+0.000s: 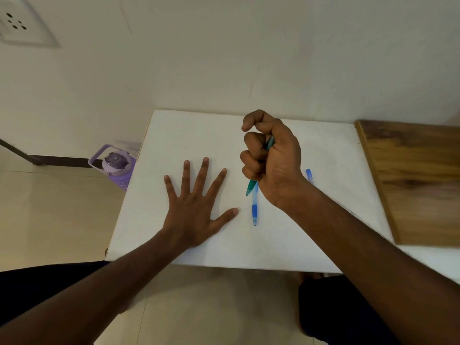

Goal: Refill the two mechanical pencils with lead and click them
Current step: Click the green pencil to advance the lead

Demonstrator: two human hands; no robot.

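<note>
Right hand: the right hand is raised over the middle of the worktop, fingers curled into a fist around a green pencil; the thumb is bent over the top of the fist.
Green pencil: held tilted, its tip poking out below the fist toward the near left, a short stretch of its barrel showing between the fingers and the palm – the upper end is hidden in the fist.
Left hand: the left hand lies flat, palm down, on the worktop to the left of the pencils, fingers spread wide and holding nothing.
Blue pencil: a blue pencil lies on the worktop just right of the left thumb, running near to far, with its grip and tip toward the near edge and a thin bit of lead showing at the tip; its far end is hidden behind the green pencil and the fist.
Lead case: a small blue tube lies on the worktop just right of the right wrist – partly covered by it.
Worktop: the white worktop stands against a pale wall.
Wooden board: a wooden board lies at the right edge of the worktop.
Floor: a purple bottle stands on the floor by the worktop's far left corner.
</note>
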